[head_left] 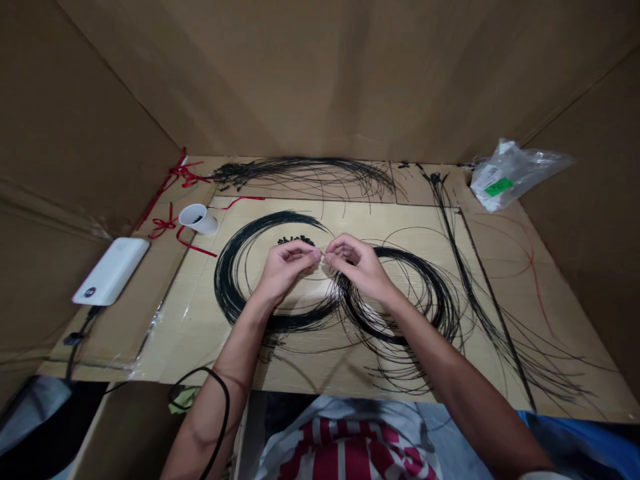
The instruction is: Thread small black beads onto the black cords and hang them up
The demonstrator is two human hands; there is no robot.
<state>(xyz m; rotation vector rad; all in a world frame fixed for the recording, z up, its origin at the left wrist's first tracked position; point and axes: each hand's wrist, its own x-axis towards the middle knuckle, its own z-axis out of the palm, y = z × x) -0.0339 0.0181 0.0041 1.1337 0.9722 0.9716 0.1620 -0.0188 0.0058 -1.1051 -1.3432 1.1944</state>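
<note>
My left hand point(286, 272) and my right hand point(359, 264) meet above a pale wooden board point(320, 373), their fingertips pinching a short, thin, pale strand point(323, 255) from both sides. Its exact material is too small to tell. Beneath the left hand lies a large coil of thin black wire point(235, 280), and a second coil point(425, 300) lies under the right hand, the two overlapping near the middle. A small cluster of black pieces point(296, 240) sits just beyond my left fingers.
A loose bundle of black wires point(305, 175) lies at the back, and another point(465, 267) runs down the right. Nearby are a white cup on its side point(199, 219), red ribbon point(163, 227), a white power bank point(111, 271), and a plastic bag point(515, 173). Cardboard walls point(320, 73) surround the board.
</note>
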